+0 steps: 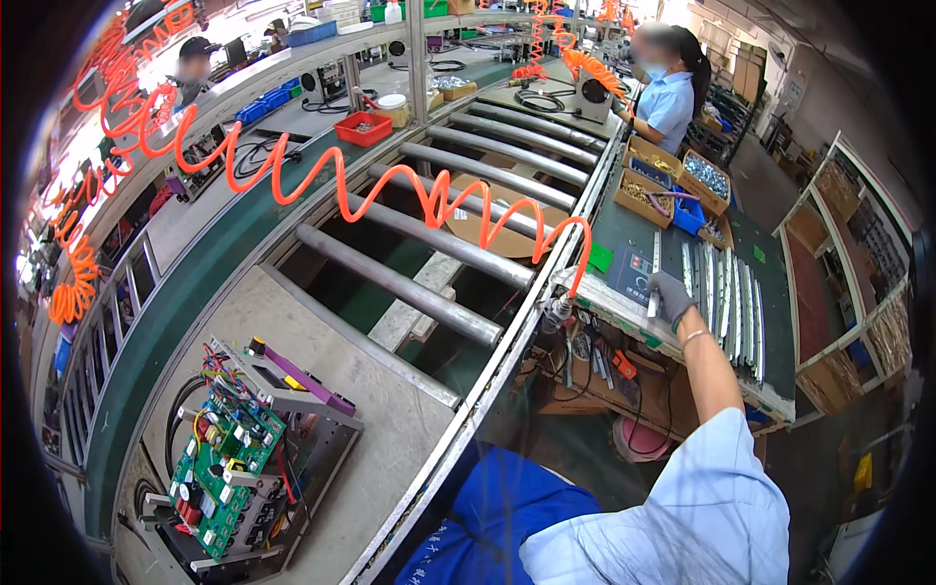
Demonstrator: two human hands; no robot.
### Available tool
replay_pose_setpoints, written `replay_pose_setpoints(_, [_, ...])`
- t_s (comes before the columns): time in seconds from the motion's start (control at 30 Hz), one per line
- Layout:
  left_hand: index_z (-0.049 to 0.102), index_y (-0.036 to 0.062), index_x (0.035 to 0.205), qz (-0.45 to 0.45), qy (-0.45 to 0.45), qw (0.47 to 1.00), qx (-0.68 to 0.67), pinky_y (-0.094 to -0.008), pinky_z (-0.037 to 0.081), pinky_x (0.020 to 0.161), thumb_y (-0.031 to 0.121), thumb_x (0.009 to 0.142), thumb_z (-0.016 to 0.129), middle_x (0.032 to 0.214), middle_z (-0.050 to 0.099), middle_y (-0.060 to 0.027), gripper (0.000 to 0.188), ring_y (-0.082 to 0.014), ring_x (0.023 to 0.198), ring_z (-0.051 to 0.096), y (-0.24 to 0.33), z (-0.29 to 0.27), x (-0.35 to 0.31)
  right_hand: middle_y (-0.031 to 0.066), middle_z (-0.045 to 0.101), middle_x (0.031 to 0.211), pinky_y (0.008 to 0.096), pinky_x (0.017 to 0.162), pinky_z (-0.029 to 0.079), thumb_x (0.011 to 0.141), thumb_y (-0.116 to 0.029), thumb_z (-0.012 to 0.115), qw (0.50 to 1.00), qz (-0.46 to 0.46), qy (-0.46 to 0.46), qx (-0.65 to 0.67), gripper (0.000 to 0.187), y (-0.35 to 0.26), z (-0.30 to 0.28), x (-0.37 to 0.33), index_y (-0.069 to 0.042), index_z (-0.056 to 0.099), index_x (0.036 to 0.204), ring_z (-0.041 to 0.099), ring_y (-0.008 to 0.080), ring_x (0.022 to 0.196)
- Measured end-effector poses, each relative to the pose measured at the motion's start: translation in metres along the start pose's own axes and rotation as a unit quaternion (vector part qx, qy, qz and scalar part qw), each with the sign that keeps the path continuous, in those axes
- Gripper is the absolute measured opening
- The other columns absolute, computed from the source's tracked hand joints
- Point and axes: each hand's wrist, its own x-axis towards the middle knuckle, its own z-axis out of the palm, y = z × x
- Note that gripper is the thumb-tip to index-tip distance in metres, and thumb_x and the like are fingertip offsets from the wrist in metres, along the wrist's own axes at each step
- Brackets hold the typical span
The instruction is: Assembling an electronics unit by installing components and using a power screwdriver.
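My right hand (pixel 673 298), in a grey glove, reaches out to the green-topped side table (pixel 775 258). Its fingers are closed around a thin, pale metal strip (pixel 656 255), which points away from me. Beside and partly under that strip lies a dark blue-grey panel (pixel 628 276) with printing on it. Several similar metal strips (pixel 726 302) lie side by side to the right of the hand. My left hand is out of the picture.
An open-framed device with a green circuit board (pixel 229 463) stands on the roller conveyor line (pixel 390 390) at left. An orange coiled air hose (pixel 429 200) hangs across the rollers. Boxes of screws (pixel 704 175) sit behind the strips. A co-worker (pixel 671 97) stands beyond.
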Motion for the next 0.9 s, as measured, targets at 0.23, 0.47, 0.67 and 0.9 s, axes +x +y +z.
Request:
replay_pose_setpoints(0.23, [0.054,-0.0027,0.111,0.078,-0.15,0.979,-0.11,-0.0328,0.047,0.076,0.029,0.089,0.064,0.1,0.06,-0.0141,0.04,-0.0236,0.087,0.058,0.052,0.006,-0.049,0.0089,0.06,0.078,0.0239,0.048,0.049,0.088,-0.01,0.051,0.92,-0.207,0.038,0.33,0.023,-0.058,0.067,-0.129,-0.001,0.052,0.11,0.055,0.0126,0.059])
replay_pose_setpoints(0.47, [0.057,0.0149,0.106,0.454,-0.371,0.774,-0.238,-0.0431,0.04,0.093,0.03,0.084,0.062,0.099,0.063,-0.0053,0.027,-0.0246,0.093,0.059,0.189,0.03,-0.065,0.0064,0.056,0.07,0.033,0.053,0.046,0.087,-0.016,0.058,0.769,-0.447,-0.449,-0.081,0.017,-0.128,0.129,-0.264,-0.007,0.057,0.101,0.057,0.0169,0.06])
replay_pose_setpoints(0.67, [0.06,0.0171,0.109,0.254,-0.677,0.69,-0.029,-0.0375,0.045,0.078,0.024,0.078,0.066,0.096,0.064,-0.0046,0.032,-0.0223,0.088,0.061,0.128,0.039,-0.073,0.0112,0.06,0.075,0.0458,0.058,0.048,0.086,-0.034,0.061,0.494,-0.546,-0.643,-0.211,0.027,-0.11,0.229,-0.32,-0.012,0.055,0.101,0.062,0.0339,0.068])
replay_pose_setpoints(0.9, [0.067,0.0118,0.101,0.057,-0.617,0.782,-0.065,-0.0394,0.047,0.076,0.025,0.073,0.072,0.086,0.064,-0.0073,0.032,-0.0273,0.084,0.061,0.031,0.036,-0.122,0.01,0.064,0.088,0.0443,0.065,0.051,0.08,-0.037,0.065,0.378,-0.626,-0.622,-0.281,0.041,-0.087,0.329,-0.347,-0.012,0.058,0.111,0.064,0.031,0.079])
